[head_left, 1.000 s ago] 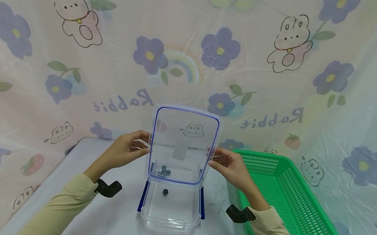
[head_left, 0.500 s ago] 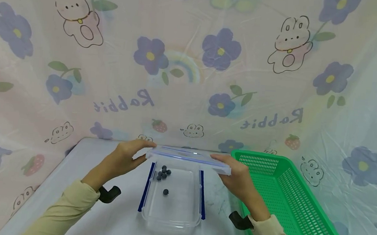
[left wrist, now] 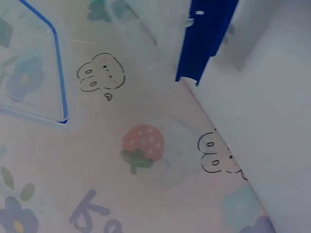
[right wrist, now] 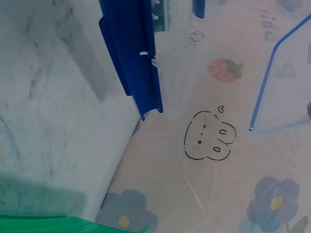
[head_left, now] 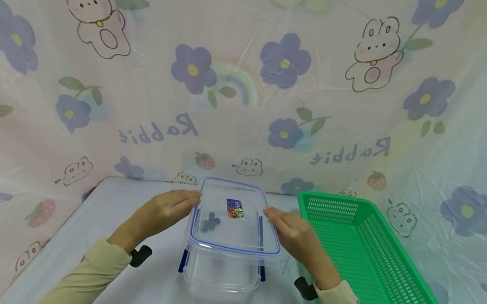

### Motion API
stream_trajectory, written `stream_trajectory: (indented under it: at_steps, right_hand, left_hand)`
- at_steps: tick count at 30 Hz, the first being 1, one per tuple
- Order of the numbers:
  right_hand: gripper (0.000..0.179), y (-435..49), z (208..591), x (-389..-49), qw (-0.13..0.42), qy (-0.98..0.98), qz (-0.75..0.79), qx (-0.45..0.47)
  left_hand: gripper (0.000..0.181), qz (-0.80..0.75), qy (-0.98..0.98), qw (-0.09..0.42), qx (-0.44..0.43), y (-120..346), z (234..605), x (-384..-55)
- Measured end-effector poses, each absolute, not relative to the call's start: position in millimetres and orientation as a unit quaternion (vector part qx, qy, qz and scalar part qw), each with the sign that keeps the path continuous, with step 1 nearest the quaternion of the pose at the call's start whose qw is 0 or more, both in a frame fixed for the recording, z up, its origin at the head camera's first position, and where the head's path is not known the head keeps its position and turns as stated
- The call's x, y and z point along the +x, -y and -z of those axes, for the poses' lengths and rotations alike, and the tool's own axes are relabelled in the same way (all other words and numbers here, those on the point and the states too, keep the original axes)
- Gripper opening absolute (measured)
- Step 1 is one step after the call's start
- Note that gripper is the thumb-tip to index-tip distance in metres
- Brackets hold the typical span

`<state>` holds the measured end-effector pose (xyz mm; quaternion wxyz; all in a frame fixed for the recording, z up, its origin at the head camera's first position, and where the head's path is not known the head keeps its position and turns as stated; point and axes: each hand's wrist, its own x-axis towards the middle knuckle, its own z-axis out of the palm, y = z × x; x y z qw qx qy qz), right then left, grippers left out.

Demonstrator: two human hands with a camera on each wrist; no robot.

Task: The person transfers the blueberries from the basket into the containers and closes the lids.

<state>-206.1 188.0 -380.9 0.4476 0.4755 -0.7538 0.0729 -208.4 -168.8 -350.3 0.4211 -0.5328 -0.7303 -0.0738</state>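
Observation:
Both hands hold a clear lid (head_left: 247, 236) with a blue seal line and a colourful label, by its side edges. The left hand (head_left: 157, 214) grips the left edge, and the right hand (head_left: 299, 232) pinches the right one. Under the lid a clear plastic food box (head_left: 220, 281) rests on the table, dark blue clips (head_left: 263, 273) hanging down its sides. Through the lid show several small dark round fruits like blueberries (head_left: 210, 222), gathered at the box's far left. The lid slants over the box, its near edge short of the box's front. In the left wrist view, the lid's corner (left wrist: 58, 73) stands apart from a clip (left wrist: 206, 39).
A green perforated plastic basket (head_left: 394, 259) stands to the right, close to the right forearm. White sheeting covers the table (head_left: 138, 287). Behind it hangs a patterned curtain (head_left: 245, 123) with rabbits and flowers.
The lid has turned from upright, through edge-on, to label side up, and come down over the box. Both hands moved with it. The single fruit near the box's middle is now hidden.

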Motion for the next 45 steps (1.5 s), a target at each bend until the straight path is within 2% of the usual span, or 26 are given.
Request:
stream_trajectory:
  at_steps: [7,13,36,45]
  right_hand:
    - [0.042,-181.0,393.2,-204.1,0.434,0.763,-0.031,0.479]
    - [0.047,-176.1,404.6,-200.3,0.433,0.769,-0.009,0.470]
    - [0.048,-160.9,448.9,-196.0,0.455,0.789,-0.055,0.409]
    - [0.031,-157.7,456.1,-199.9,0.435,0.799,-0.053,0.411]
  left_hand:
    - [0.046,0.045,0.722,0.436,-0.536,172.1,371.6,-211.0]
    - [0.048,0.021,0.714,0.447,-0.539,172.2,388.8,-211.4]
    - [0.054,-0.026,0.730,0.456,-0.508,167.5,436.3,-209.7]
    - [0.057,-0.038,0.716,0.473,-0.512,168.8,444.4,-214.4]
